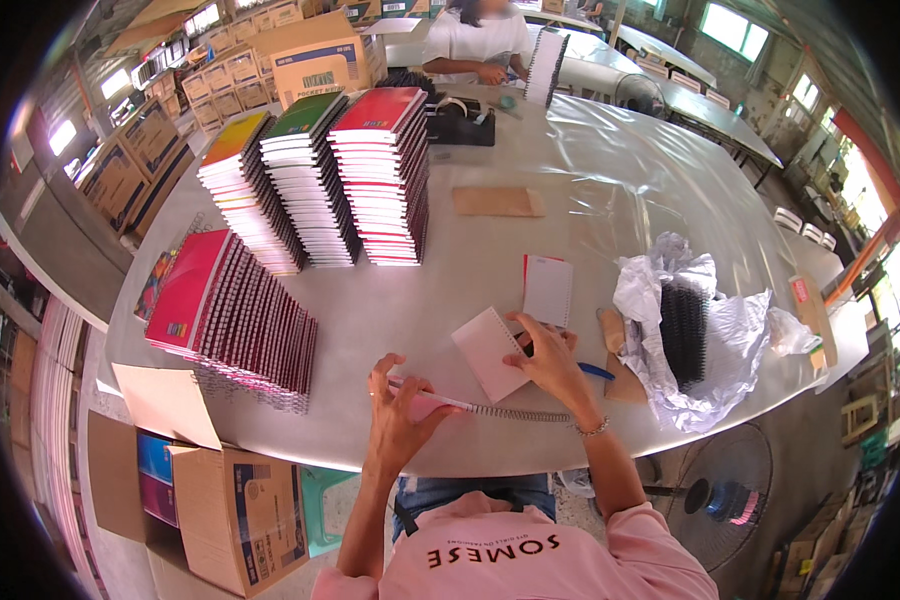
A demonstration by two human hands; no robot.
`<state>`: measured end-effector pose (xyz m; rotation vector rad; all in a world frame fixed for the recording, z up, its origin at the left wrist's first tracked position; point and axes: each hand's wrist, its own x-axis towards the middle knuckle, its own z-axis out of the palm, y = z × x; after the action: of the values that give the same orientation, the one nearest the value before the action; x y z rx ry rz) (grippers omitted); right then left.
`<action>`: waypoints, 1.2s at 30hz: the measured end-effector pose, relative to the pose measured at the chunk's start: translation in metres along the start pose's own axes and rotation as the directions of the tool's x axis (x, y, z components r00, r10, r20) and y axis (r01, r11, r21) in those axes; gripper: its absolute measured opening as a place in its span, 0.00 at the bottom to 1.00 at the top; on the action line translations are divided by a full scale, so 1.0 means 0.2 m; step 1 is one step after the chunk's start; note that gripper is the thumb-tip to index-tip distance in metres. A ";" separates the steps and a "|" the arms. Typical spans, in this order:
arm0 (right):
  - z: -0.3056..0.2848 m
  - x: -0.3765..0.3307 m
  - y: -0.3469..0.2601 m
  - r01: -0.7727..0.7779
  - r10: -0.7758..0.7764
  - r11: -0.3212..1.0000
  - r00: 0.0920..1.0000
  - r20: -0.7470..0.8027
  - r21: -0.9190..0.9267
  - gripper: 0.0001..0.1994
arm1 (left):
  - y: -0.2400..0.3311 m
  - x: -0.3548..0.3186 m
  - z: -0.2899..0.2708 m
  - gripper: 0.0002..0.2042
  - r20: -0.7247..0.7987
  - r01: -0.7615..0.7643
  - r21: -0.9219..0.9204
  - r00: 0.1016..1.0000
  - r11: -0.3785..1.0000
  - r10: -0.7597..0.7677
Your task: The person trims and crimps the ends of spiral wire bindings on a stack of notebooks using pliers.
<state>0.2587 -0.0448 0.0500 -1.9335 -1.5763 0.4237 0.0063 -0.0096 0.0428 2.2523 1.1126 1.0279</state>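
Note:
My left hand is closed on a thin pinkish notebook near the table's front edge. A loose wire coil stretches to the right from that notebook's edge, partly beneath my right wrist. Farther right, my right hand grips the right edge of a small pale pad of paper, its fingers curled over the side. Something dark shows between those fingers, too small to name. Just beyond lies another small notebook, with white pages and a strip of red cover.
Stacks of spiral notebooks with red, green and yellow covers stand at the left, near a leaning red stack. Black coils lie in crumpled paper. A tape dispenser and another person are across the table.

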 end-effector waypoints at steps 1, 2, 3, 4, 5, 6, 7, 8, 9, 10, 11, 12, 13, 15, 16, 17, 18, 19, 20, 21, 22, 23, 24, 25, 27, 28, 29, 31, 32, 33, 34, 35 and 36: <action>0.00 0.01 -0.01 -0.032 0.032 0.999 0.999 0.008 0.023 0.22 | 0.00 0.00 0.00 0.22 0.003 0.004 -0.009 1.000 1.000 -0.004; -0.02 0.02 0.00 -0.011 0.020 0.992 0.997 -0.071 0.126 0.22 | 0.01 -0.01 -0.01 0.22 0.007 0.007 -0.017 1.000 1.000 -0.007; -0.02 0.04 0.04 0.024 0.010 0.973 0.989 -0.147 0.228 0.22 | 0.00 -0.01 -0.01 0.22 0.000 0.002 -0.016 1.000 1.000 -0.002; -0.03 0.07 0.06 0.066 0.008 0.943 0.975 -0.222 0.325 0.22 | 0.00 -0.02 -0.02 0.22 -0.007 -0.003 -0.015 1.000 1.000 0.003; -0.07 0.09 0.04 0.100 -0.020 0.973 0.935 -0.355 0.207 0.21 | 0.00 -0.02 -0.02 0.22 -0.005 -0.006 -0.013 1.000 1.000 0.005; -0.12 0.12 0.01 0.117 -0.063 0.990 0.877 -0.477 0.083 0.21 | -0.01 -0.02 -0.02 0.21 -0.008 -0.007 -0.017 1.000 1.000 0.006; -0.16 0.16 -0.01 0.121 -0.122 0.992 0.804 -0.582 -0.040 0.21 | -0.01 -0.03 -0.03 0.21 -0.015 -0.005 -0.016 1.000 1.000 0.005; -0.17 0.19 0.00 0.092 -0.068 0.996 0.839 -0.541 0.016 0.21 | -0.01 -0.03 -0.04 0.21 -0.022 -0.004 -0.015 1.000 1.000 0.003; -0.20 0.21 0.01 0.055 -0.017 0.997 0.865 -0.502 0.061 0.21 | -0.02 -0.03 -0.04 0.21 -0.021 -0.004 -0.023 1.000 1.000 0.004; -0.22 0.22 0.02 0.017 0.034 0.994 0.887 -0.460 0.106 0.20 | -0.03 -0.03 -0.04 0.21 -0.021 -0.004 -0.030 1.000 1.000 0.003; -0.21 0.21 0.03 0.048 0.031 0.975 0.938 -0.344 0.217 0.21 | -0.03 -0.03 -0.04 0.20 -0.021 -0.003 -0.036 1.000 0.999 0.003; -0.18 0.21 0.05 0.067 0.008 0.942 0.975 -0.222 0.329 0.22 | -0.02 -0.03 -0.04 0.21 -0.019 0.004 -0.032 1.000 0.999 -0.004; -0.16 0.20 0.07 0.070 -0.030 0.896 0.995 -0.097 0.438 0.23 | -0.02 -0.04 -0.04 0.21 -0.018 0.011 -0.026 1.000 1.000 -0.012; -0.09 0.18 0.08 0.024 -0.052 0.847 0.998 0.038 0.532 0.25 | -0.01 -0.04 -0.04 0.21 -0.014 0.009 -0.020 1.000 1.000 -0.009; -0.05 0.18 0.06 -0.002 -0.071 0.819 0.992 0.104 0.574 0.27 | -0.01 -0.04 -0.04 0.21 -0.016 0.000 -0.015 1.000 1.000 0.000; -0.01 0.16 0.04 -0.049 -0.032 0.817 0.991 0.129 0.574 0.30 | -0.02 -0.04 -0.04 0.21 -0.018 -0.010 -0.011 1.000 1.000 0.009; 0.00 0.15 0.04 -0.055 -0.024 0.819 0.991 0.131 0.571 0.30 | -0.02 -0.04 -0.04 0.21 -0.023 -0.021 -0.017 1.000 1.000 0.020; 0.00 0.14 0.04 -0.062 -0.017 0.821 0.991 0.133 0.568 0.29 | -0.03 -0.04 -0.04 0.21 -0.027 -0.031 -0.024 0.999 0.999 0.031; 0.00 0.14 0.05 -0.069 -0.010 0.822 0.991 0.135 0.565 0.29 | -0.04 -0.04 -0.03 0.21 -0.032 -0.042 -0.030 0.999 0.999 0.041; -0.02 0.16 0.05 -0.054 -0.024 0.801 0.992 0.122 0.596 0.28 | -0.05 -0.04 -0.05 0.21 -0.028 -0.042 -0.022 0.999 0.999 0.041; -0.07 0.17 0.05 -0.041 -0.034 0.782 0.994 0.108 0.622 0.26 | -0.04 -0.04 -0.06 0.20 -0.022 -0.043 -0.019 0.999 0.999 0.042; -0.11 0.18 0.06 -0.028 -0.043 0.762 0.995 0.094 0.647 0.25 | -0.04 -0.04 -0.07 0.20 -0.016 -0.043 -0.017 0.999 0.999 0.043; -0.13 0.20 0.09 0.034 -0.023 0.754 0.999 -0.026 0.656 0.22 | -0.04 -0.04 -0.07 0.20 -0.012 -0.038 -0.024 0.999 0.999 0.038; -0.15 0.22 0.12 0.098 -0.001 0.746 0.989 -0.146 0.659 0.20 | -0.04 -0.04 -0.07 0.20 -0.008 -0.033 -0.030 0.999 0.999 0.032; -0.18 0.25 0.15 0.197 0.029 0.774 0.939 -0.343 0.602 0.16 | -0.04 -0.05 -0.07 0.20 -0.007 -0.028 -0.029 1.000 0.999 0.028; -0.20 0.26 0.16 0.227 0.031 0.807 0.906 -0.423 0.545 0.14 | -0.05 -0.06 -0.07 0.20 -0.009 -0.028 -0.021 1.000 0.999 0.028; -0.22 0.27 0.17 0.253 0.028 0.837 0.866 -0.499 0.485 0.13 | -0.06 -0.06 -0.07 0.20 -0.011 -0.029 -0.013 1.000 0.999 0.029; -0.23 0.27 0.31 0.262 -0.227 0.965 0.845 -0.484 0.005 0.12 | -0.06 -0.06 -0.05 0.21 -0.021 -0.039 -0.020 0.999 0.999 0.038; -0.22 0.26 0.39 0.257 -0.341 0.935 0.836 -0.429 -0.244 0.11 | -0.06 -0.06 -0.05 0.21 -0.024 -0.045 -0.025 0.999 0.999 0.044; -0.19 0.23 0.45 0.205 -0.281 0.952 0.881 -0.381 -0.229 0.12 | -0.06 -0.06 -0.05 0.21 -0.022 -0.040 -0.034 0.999 0.999 0.040; -0.16 0.18 0.48 0.155 -0.222 0.964 0.916 -0.333 -0.216 0.13 | -0.05 -0.06 -0.05 0.22 -0.025 -0.039 -0.040 0.999 0.998 0.038; -0.14 0.16 0.51 0.103 -0.161 0.973 0.945 -0.285 -0.207 0.14 | -0.04 -0.06 -0.05 0.22 -0.027 -0.039 -0.047 0.999 0.998 0.038; -0.14 0.16 0.49 0.118 -0.176 0.975 0.927 -0.330 -0.189 0.13 | -0.04 -0.06 -0.05 0.22 -0.028 -0.026 -0.060 0.999 0.998 0.025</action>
<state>0.3584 -0.0324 0.0129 -1.8677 -1.5449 -0.1126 -0.0104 -0.0138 0.0391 2.2169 1.0523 1.0902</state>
